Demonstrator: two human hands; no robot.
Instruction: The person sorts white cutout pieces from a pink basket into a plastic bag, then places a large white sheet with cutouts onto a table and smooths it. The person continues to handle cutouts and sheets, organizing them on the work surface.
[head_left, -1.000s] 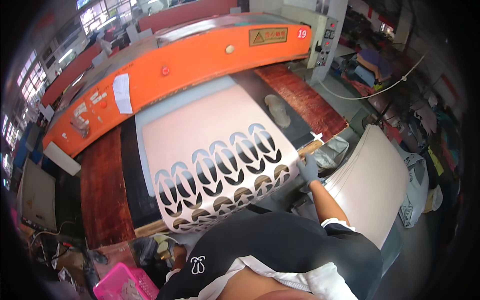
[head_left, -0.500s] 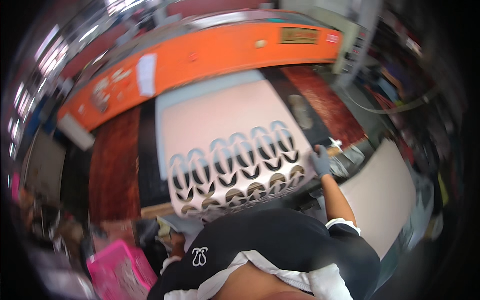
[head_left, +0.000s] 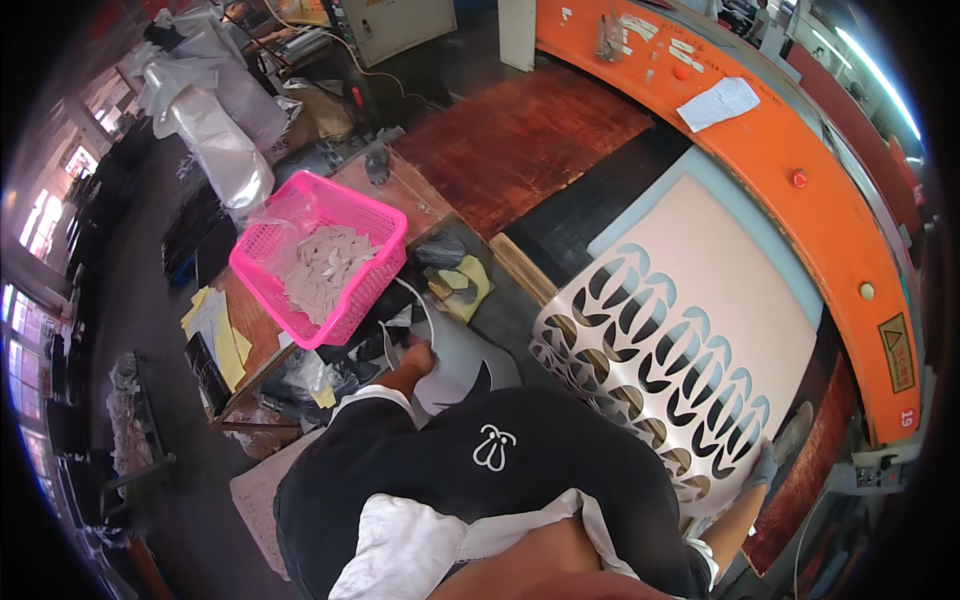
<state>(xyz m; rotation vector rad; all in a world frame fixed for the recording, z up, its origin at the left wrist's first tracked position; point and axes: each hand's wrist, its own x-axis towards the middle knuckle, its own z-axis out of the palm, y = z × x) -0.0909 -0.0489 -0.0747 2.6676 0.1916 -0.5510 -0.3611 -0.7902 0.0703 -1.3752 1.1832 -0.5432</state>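
Note:
A pale pink sheet point(head_left: 735, 255) with rows of curved cut-outs lies over a light blue sheet point(head_left: 625, 225) on the black bed of an orange machine point(head_left: 770, 150). Its near end bends down in front of me. My right hand point(head_left: 765, 468), in a grey glove, grips the pink sheet's right edge; its fingers are partly hidden. At my left side, my left hand point(head_left: 418, 355) is bare and closed beside a curved grey-white piece point(head_left: 455, 365); what the fingers hold is hard to see. A pink plastic basket point(head_left: 385, 240) of small pale scraps point(head_left: 330, 262) stands just beyond it.
A wooden side table point(head_left: 258, 345) carries papers point(head_left: 215, 325) and plastic bags. Red-brown boards point(head_left: 500, 140) flank the black bed. Clear plastic wrapping point(head_left: 215, 140) stands at the far left, and a pale sheet point(head_left: 255, 500) leans low on my left.
My view has swung left, bringing the pink basket and my left hand into fuller view. The right hand stays at the sheet's edge, and the left remains low at my side.

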